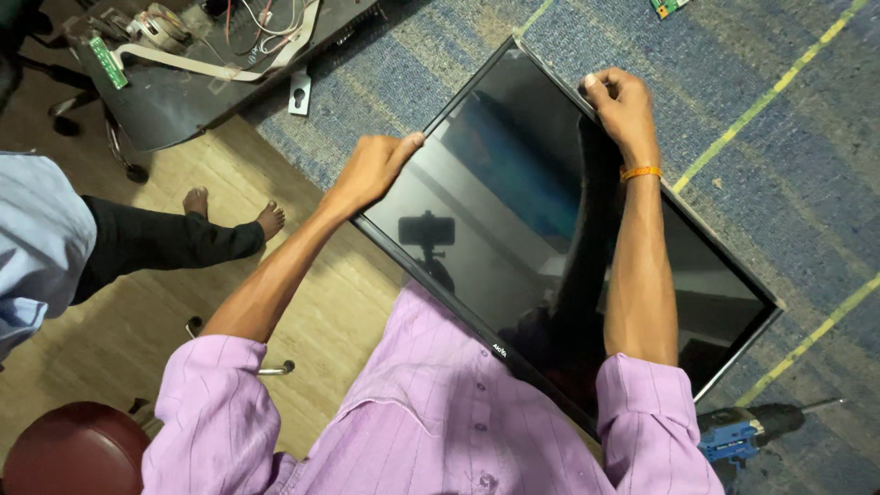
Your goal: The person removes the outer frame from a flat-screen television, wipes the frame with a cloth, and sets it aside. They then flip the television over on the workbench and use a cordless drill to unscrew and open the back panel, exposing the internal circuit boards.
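A flat black television screen (513,211) lies face up on a blue and yellow woven mat, its glass reflecting the room. My left hand (374,168) grips the screen's left edge, thumb on the glass. My right hand (621,103) holds the far top edge near the corner, fingers curled over the frame. An orange thread band circles my right wrist. My purple shirt sleeves cover both upper arms.
A blue cordless drill (747,431) lies on the mat at lower right. An opened television back panel (197,69) with wires and a circuit board sits at upper left. Another person's bare feet (234,213) and dark trousers rest on the wooden floor at left. A maroon stool (73,449) stands at lower left.
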Tool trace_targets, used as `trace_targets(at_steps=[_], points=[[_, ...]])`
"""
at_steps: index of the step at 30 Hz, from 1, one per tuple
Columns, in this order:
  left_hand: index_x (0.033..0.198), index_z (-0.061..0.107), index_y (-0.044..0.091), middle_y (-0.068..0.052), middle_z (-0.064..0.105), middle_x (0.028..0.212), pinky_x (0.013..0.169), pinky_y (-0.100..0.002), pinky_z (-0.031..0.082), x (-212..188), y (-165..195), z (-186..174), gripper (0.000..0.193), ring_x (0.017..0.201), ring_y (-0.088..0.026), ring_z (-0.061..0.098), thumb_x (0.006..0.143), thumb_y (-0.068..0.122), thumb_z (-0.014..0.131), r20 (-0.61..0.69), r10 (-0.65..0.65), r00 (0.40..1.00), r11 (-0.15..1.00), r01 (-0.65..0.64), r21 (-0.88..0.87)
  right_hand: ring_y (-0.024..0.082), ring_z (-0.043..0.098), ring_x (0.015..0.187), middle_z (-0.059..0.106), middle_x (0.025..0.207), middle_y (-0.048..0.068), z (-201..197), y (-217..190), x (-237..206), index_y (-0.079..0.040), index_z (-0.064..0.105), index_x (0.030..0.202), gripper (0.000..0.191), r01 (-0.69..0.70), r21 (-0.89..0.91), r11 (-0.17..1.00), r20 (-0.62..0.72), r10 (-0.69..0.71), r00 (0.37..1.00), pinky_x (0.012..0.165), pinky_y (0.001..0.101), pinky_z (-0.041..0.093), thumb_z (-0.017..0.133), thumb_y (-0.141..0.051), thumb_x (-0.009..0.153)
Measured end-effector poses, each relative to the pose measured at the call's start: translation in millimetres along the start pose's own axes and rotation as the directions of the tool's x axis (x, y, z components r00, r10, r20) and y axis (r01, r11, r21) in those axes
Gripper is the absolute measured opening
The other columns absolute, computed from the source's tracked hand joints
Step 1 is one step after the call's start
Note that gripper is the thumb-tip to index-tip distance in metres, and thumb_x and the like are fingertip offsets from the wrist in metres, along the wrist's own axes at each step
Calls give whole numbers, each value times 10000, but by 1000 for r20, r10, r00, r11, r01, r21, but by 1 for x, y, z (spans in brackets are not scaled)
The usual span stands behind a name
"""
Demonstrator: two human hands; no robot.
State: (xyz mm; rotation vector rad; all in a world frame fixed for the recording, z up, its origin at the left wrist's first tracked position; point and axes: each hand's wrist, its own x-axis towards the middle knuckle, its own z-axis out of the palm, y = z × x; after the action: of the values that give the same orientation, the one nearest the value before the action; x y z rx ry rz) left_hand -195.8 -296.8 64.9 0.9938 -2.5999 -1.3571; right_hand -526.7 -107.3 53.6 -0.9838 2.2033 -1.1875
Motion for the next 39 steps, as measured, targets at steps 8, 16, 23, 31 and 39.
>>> trace_targets(at_steps=[8,16,23,31,39], points=[[728,671,-44,-271,559,606,625,-514,461,-59,-34,-2,672,599,-427,607,1081,487,456,-117,-98,988,987,112,114,140,518,668,575,689,95,-19,25,-23,-8,680,901,485,-16,-228,973,12,19,1000,614,372,427,575,-435,1103],[687,548,-68,-186,443,541,542,-487,395,-58,-45,-3,707,522,-250,455,1095,507,503,-131,-185,974,981,190,26,424,581,693,582,706,262,-10,30,-27,38,626,765,702,-7,-410,912,-37,-9,999,674,516,468,433,-524,1139],[827,563,16,-177,595,812,695,-509,421,-46,10,-15,388,777,-409,545,1112,255,672,-408,415,813,849,-186,494,499,650,756,659,747,296,3,-7,-33,31,694,712,708,-80,-500,862,-175,-10,985,716,580,506,447,-521,1080],[915,598,6,-201,610,881,744,-509,449,50,146,105,260,854,-419,580,1031,206,716,-73,715,695,698,-705,128,346,632,982,700,930,130,-53,-21,-109,-69,751,958,254,-63,-437,897,-510,-190,839,864,472,486,716,-317,1001],[1100,665,-25,-221,662,1031,852,-516,509,62,278,269,346,1000,-436,625,910,248,760,358,878,319,391,-908,-150,443,643,952,709,997,236,-111,21,-285,52,718,1151,395,-694,-289,659,-915,23,402,874,515,483,797,-231,887]])
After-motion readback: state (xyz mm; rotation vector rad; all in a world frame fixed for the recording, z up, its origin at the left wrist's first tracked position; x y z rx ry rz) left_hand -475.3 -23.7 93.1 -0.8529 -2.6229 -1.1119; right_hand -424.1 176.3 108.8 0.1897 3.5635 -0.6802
